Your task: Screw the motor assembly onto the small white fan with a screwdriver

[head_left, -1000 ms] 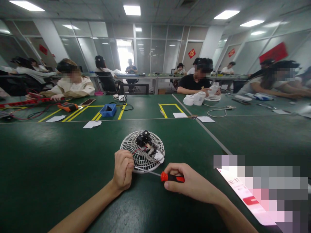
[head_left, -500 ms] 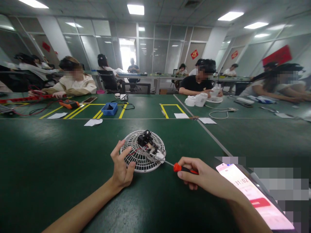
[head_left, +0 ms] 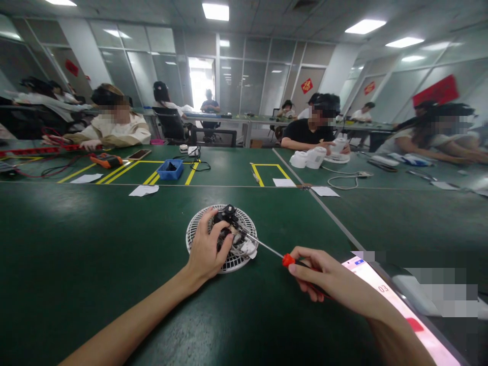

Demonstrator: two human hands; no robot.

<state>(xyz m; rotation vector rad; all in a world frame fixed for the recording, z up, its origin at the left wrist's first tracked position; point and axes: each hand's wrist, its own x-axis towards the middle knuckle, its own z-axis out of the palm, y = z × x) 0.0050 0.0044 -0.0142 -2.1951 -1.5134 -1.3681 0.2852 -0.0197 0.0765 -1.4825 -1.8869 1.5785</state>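
A round white fan grille point(head_left: 193, 231) lies on the green table, with a black fan motor assembly point(head_left: 229, 212), wires and small white parts on top of it. My left hand point(head_left: 209, 249) rests over the grille's left side, its fingers and thumb curved round the motor assembly and hiding part of it. In my right hand point(head_left: 318, 272) is a screwdriver point(head_left: 288, 261) with a red and black handle. The screwdriver's shaft slants up to the left, and its tip meets the right side of the motor assembly; the exact contact spot is too small to make out.
A lit phone point(head_left: 396, 305) is at the right beside my forearm. Farther back are a blue bin point(head_left: 170, 170), paper slips point(head_left: 144, 190), an orange meter point(head_left: 107, 160) and a white cable point(head_left: 343, 180). Across the table, people work, one holding white fan parts point(head_left: 314, 156).
My left hand has moved right from the grille's edge onto the motor assembly, its fingers closing round it. My right hand and the screwdriver have shifted slightly right, the tip slightly up.
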